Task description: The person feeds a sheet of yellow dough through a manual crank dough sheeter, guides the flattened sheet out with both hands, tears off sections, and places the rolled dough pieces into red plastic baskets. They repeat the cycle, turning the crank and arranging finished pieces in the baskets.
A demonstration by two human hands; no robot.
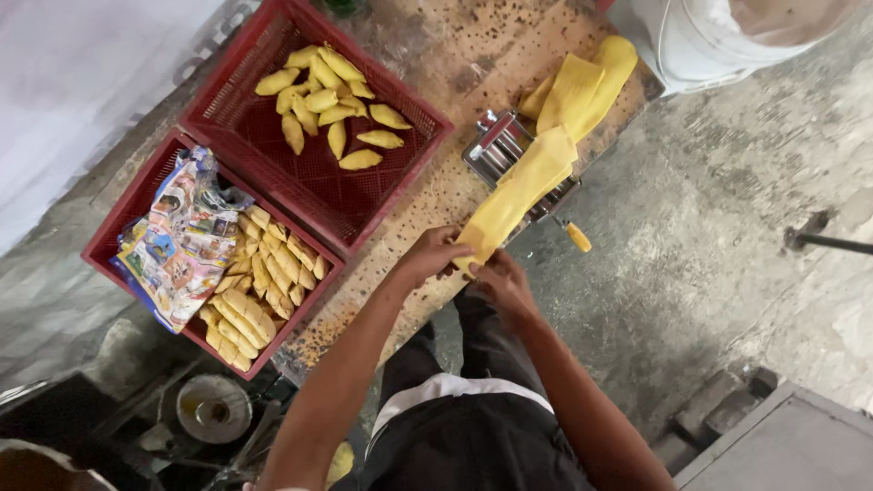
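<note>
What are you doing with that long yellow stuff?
A person is holding the near end of a long yellow dough sheet with both hands: left hand on top, right hand below. The sheet runs through a metal roller machine with a yellow-handled crank, set on a worn wooden bench. Beside it, one red crate holds folded yellow pastries, and another red crate holds more pastries beside a printed paper sheet.

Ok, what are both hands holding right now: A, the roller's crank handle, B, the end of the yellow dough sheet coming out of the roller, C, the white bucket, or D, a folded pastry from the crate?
B: the left hand and right hand pinch the lower end of the dough sheet that hangs from the roller.
</note>
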